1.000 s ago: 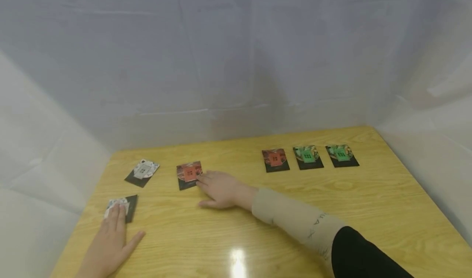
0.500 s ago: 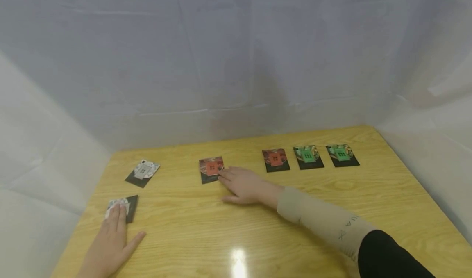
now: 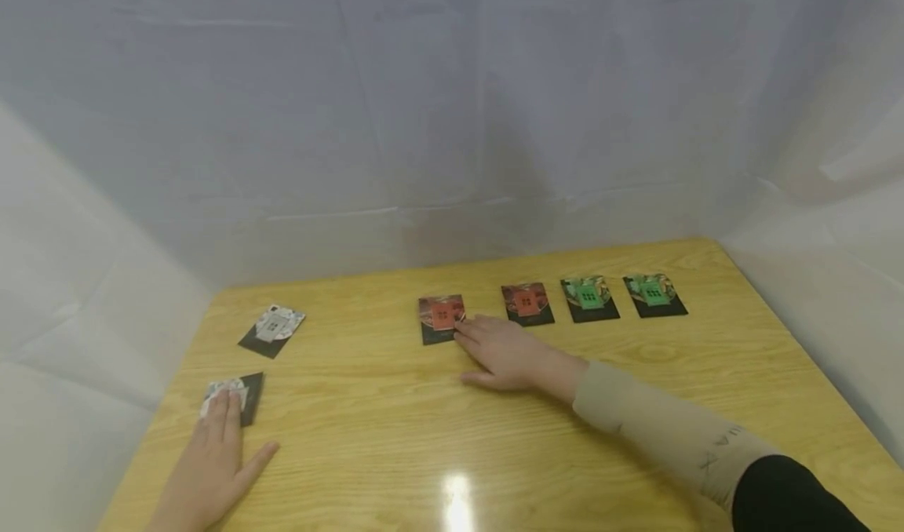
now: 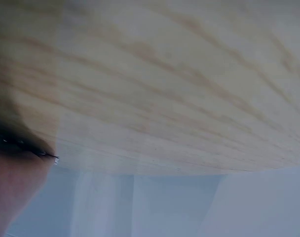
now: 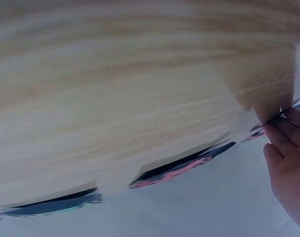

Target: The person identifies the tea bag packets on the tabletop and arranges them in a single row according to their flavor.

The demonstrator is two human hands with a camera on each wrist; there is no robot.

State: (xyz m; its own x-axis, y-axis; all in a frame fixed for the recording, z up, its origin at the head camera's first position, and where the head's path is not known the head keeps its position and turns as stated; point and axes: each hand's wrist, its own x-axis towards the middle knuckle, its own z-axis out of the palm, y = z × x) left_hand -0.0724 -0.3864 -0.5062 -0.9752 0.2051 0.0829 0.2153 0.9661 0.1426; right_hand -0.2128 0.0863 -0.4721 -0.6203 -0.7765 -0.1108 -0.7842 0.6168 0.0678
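Observation:
My right hand [image 3: 503, 355] lies flat with its fingertips on the lower right corner of a red-and-black packet [image 3: 436, 316]. To the right of that packet, a second red packet [image 3: 528, 304] lies apart from it. At the left, the straight fingers of my left hand [image 3: 210, 461] rest on a white-and-black packet [image 3: 251, 402], covering part of it. Another white-and-black packet [image 3: 271, 330] lies tilted just beyond. In the right wrist view, the right hand [image 5: 290, 160] touches a packet edge at the far right. Only part of the left hand [image 4: 14, 190] shows in the left wrist view.
Two green-and-black packets, a nearer-to-centre green packet [image 3: 590, 298] and an outer green packet [image 3: 655, 295], lie in line at the back right of the wooden table [image 3: 395, 438]. Pale sheeting [image 3: 438, 124] hangs behind the table and along both sides.
My right hand has slid the red packet rightward across the table, from near the white packets towards the other red packet. The left hand and the remaining packets stay where they were.

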